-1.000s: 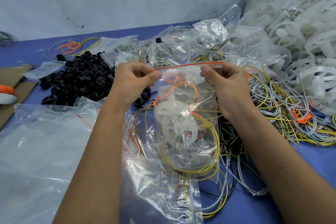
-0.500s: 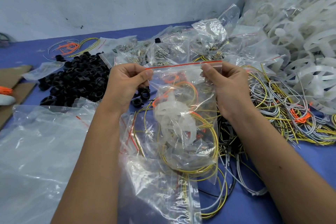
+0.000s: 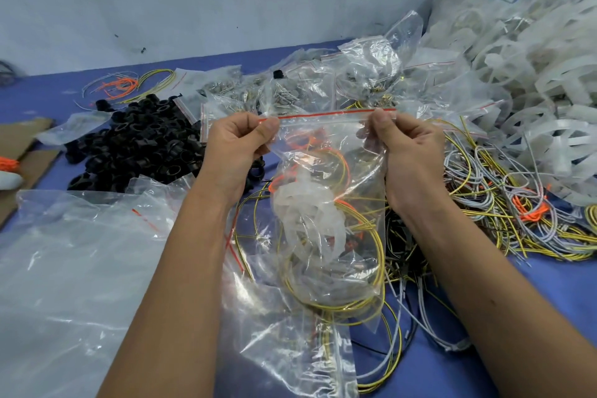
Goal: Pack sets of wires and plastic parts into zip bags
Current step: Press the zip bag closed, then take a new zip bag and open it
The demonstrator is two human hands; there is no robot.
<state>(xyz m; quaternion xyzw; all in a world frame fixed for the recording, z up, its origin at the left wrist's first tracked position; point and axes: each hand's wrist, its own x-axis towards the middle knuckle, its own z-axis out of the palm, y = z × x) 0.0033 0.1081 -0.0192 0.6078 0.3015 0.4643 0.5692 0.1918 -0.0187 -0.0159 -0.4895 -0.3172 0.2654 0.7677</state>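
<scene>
blue surface (image 3: 533, 317) crowded with wires and parts; above it you hold a filled zip bag (image 3: 329, 203). your left hand (image 3: 235, 149) and right hand (image 3: 410, 152) each pinch a top corner of its red seal. sealing looks in hand: next, press along the strip end to end.

A clear zip bag (image 3: 329, 236) with a red seal strip hangs upright above the bench's middle, holding yellow and orange wires (image 3: 361, 229) and a white plastic part (image 3: 307, 210).
</scene>
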